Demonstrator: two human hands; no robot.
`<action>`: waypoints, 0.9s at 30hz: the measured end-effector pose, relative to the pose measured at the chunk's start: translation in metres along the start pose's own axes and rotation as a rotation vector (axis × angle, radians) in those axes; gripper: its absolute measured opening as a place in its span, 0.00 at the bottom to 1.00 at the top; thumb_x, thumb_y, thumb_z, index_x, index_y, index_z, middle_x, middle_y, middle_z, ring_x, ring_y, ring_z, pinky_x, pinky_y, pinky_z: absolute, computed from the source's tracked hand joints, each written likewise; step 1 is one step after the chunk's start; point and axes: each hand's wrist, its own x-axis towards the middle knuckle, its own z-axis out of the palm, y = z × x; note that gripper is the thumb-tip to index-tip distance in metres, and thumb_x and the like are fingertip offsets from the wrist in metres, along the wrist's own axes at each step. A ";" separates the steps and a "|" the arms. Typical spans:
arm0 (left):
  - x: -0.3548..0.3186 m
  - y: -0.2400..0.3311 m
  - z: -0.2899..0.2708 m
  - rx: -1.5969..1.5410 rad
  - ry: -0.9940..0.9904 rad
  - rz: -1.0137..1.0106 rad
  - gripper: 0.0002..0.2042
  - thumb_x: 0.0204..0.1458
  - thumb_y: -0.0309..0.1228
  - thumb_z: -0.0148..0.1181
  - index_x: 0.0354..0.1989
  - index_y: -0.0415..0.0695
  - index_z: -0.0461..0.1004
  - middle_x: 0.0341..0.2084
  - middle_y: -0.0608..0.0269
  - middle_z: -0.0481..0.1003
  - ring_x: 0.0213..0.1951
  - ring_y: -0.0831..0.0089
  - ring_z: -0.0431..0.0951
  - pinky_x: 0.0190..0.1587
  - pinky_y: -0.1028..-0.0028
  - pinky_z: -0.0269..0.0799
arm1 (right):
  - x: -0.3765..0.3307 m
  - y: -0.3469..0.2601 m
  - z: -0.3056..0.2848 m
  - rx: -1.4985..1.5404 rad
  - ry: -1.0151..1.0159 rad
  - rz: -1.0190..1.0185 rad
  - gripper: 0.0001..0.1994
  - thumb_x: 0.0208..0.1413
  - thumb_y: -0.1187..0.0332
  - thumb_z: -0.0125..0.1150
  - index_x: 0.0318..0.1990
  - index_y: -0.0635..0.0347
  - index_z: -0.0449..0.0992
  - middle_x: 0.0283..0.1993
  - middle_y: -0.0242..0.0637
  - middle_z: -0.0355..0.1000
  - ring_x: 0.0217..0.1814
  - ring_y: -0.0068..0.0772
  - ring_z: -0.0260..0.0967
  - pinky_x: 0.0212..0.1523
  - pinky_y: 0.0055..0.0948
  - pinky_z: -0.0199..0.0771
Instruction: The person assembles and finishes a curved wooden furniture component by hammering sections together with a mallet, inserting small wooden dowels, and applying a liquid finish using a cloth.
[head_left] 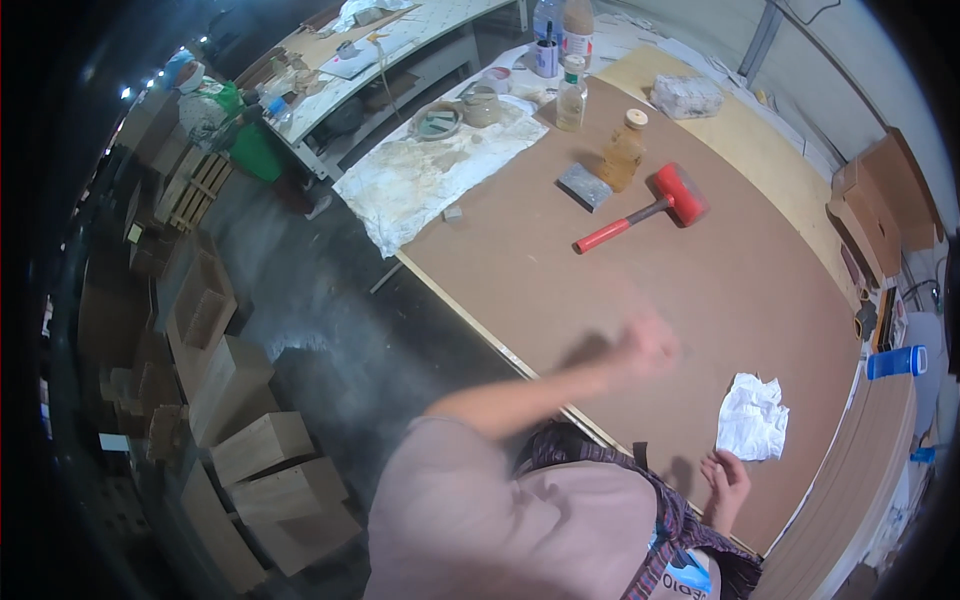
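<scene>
Fingers (722, 462) of right hand (727, 482) spread, empty | crumpled white cloth (752, 417) just beyond fingertips | left hand (648, 345) blurred, grip unclear

Board centre open; mallet (648, 210), bottle (623, 150) beyond.

Wooden boxes (260, 450) crowd the dark concrete floor (330, 300).

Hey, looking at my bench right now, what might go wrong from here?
Your left hand is blurred, sweeping fast over the brown board tabletop; further on it might hit the red-headed mallet or tip the amber plastic bottle. The crumpled white cloth by your right hand lies near the table edge and may slide off.
</scene>
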 end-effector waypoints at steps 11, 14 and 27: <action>-0.033 0.132 0.076 -0.474 -0.053 -0.190 0.04 0.46 0.27 0.58 0.27 0.40 0.74 0.26 0.61 0.72 0.37 0.61 0.69 0.40 0.65 0.67 | -0.018 -0.015 0.036 0.348 -0.199 0.016 0.10 0.59 0.70 0.59 0.43 0.67 0.72 0.35 0.33 0.73 0.31 0.19 0.68 0.32 0.20 0.70; -0.039 0.147 0.091 -0.436 -0.098 -0.238 0.04 0.49 0.27 0.57 0.29 0.39 0.74 0.25 0.61 0.72 0.37 0.66 0.71 0.41 0.69 0.68 | -0.029 -0.010 0.014 0.290 -0.150 -0.028 0.08 0.59 0.71 0.58 0.41 0.67 0.73 0.29 0.33 0.72 0.26 0.20 0.67 0.28 0.20 0.70; -0.048 0.255 0.232 -0.587 -0.703 -0.533 0.09 0.59 0.31 0.55 0.35 0.37 0.76 0.31 0.65 0.75 0.36 0.78 0.73 0.42 0.76 0.69 | -0.187 -0.031 -0.210 0.130 0.417 -0.194 0.08 0.55 0.74 0.53 0.38 0.68 0.77 0.25 0.27 0.70 0.22 0.11 0.60 0.22 0.13 0.58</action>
